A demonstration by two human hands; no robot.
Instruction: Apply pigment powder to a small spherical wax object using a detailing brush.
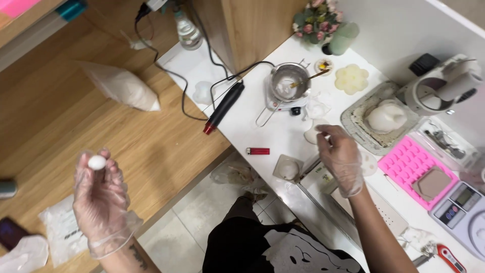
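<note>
Gloved and raised at lower left of the frame, the left hand (pixel 101 199) is pinching a small white ball (pixel 97 162) between thumb and fingertips, lifting it toward the camera as if for inspection, well apart from the white surface (pixel 262 131). At centre right, the right hand (pixel 341 156), also in a clear glove, is hovering over that surface with its grip loosely curled and apparently empty, just beside a small white dish (pixel 289 169). A red lighter (pixel 257 150) is lying near it. Farther up, a metal melting pot (pixel 289 82) is sitting on a small heater, a spoon resting inside. At right, a pink mould (pixel 410 163) is lying partly on a digital scale (pixel 462 205).
</note>
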